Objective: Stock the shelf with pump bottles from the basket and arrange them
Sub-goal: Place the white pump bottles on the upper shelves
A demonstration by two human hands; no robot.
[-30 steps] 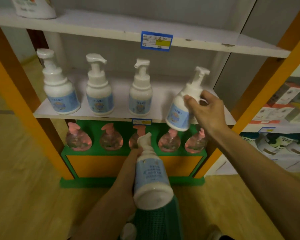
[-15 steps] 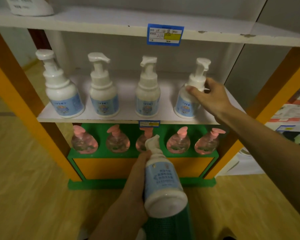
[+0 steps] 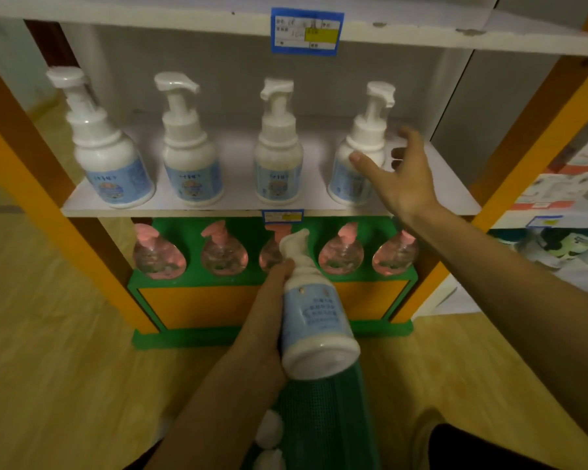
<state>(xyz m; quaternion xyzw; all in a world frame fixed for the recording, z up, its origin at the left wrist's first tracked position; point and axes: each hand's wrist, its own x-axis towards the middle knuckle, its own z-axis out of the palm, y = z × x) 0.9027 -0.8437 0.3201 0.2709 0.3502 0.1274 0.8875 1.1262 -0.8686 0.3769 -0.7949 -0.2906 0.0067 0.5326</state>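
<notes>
Head view looks down on an orange-framed shelf unit (image 3: 21, 157) with white boards. On the middle board (image 3: 238, 206) four white plastic pump bottles stand upright in a row, each round-shouldered with a pale blue label whose print is too small to read. The right hand (image 3: 399, 178) is spread open, its thumb touching the fourth bottle (image 3: 355, 164) at the shoulder, the fingers apart behind it. The left hand (image 3: 269, 310) is wrapped around a fifth pump bottle (image 3: 311, 313), tilted with its base toward the camera, above the green mesh basket (image 3: 330, 422). Below, clear teardrop bottles with pink pumps (image 3: 223, 254) sit in a green tray. Blue price tags (image 3: 307, 31) are illegible.
</notes>
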